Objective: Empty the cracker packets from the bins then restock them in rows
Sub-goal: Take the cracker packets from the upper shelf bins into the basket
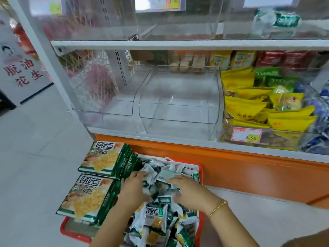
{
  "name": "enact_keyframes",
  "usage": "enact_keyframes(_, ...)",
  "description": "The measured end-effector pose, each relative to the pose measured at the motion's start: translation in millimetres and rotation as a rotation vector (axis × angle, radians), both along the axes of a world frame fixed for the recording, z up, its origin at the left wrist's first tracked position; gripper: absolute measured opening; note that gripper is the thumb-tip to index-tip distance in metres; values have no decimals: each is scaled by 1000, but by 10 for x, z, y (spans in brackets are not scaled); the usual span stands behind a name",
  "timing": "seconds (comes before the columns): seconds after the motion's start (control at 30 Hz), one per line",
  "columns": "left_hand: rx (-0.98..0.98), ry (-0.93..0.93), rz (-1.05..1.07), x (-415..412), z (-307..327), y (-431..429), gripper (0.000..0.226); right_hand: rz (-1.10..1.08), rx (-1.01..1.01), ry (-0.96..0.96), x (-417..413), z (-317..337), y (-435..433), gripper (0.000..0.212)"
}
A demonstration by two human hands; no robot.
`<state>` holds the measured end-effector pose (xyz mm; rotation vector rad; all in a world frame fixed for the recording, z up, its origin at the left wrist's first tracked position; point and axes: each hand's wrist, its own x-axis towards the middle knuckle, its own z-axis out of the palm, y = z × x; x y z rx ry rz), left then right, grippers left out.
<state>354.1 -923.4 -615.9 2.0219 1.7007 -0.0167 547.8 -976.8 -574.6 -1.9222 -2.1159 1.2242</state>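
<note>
The shelf (pixel 178 44) filled the upper part of the frame, and its two clear bins (pixel 179 111) at the centre held nothing, so I judged the emptying done. The bin of yellow packets (pixel 249 104) at the right was full and not my concern. At the bottom centre the red basket (pixel 74 234) sat on the floor, with two large cracker bags (pixel 101 157) lying across its left edge. The cracker packets (pixel 156 220) were heaped loose inside it. My left hand (pixel 131 186) and right hand (pixel 188 189) were both down in the heap, each hand's fingers (pixel 140 175) curled round a clutch of packets. By my reckoning the restocking was wholly ahead: no row was laid in either bin.
</note>
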Motion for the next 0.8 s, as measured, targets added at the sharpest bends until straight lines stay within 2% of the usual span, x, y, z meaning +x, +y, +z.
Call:
enact_keyframes(0.07, -123, -27, -13, 12, 203, 52, 72, -92, 175, 53, 121, 256, 16, 48)
enact_keyframes(0.1, -110, -45, -25, 41, 357, 91, 66, -144, 281, 93, 184, 418, 37, 41)
enact_keyframes(0.17, 44, -163, -33, 171, 777, 164, 43, -270, 523, 240, 320, 795, 88, 21)
enact_keyframes(0.23, 279, -394, -40, 401, 1354, 225, 11, -387, 753, 380, 481, 1281, 105, 6)
enact_keyframes(0.37, 672, -667, -208, 944, 2583, 277, 24, -528, 1120, 509, 881, 2271, 96, 19)
enact_keyframes(0.43, 797, -776, -305, 1163, 3085, 345, 25, -552, 1282, 446, 1119, 2713, 127, 19)
enact_keyframes(0.5, 905, -790, -395, 1373, 3482, 477, 20, -550, 1383, 308, 1371, 3117, 199, 16)
enact_keyframes(0.57, 982, -743, -470, 1585, 3783, 673, 14, -548, 1419, 175, 1624, 3486, 310, 10)
enact_keyframes(0.63, 1039, -628, -501, 1789, 4003, 890, 18, -551, 1331, 11, 1878, 3791, 501, 16)
enact_keyframes(0.7, 1065, -511, -531, 1960, 4089, 1106, 28, -499, 1121, -215, 2110, 4003, 783, 27)
enact_keyframes(0.8, 1072, -322, -629, 2124, 4012, 1304, 25, -329, 763, -484, 2389, 4121, 1346, 33)
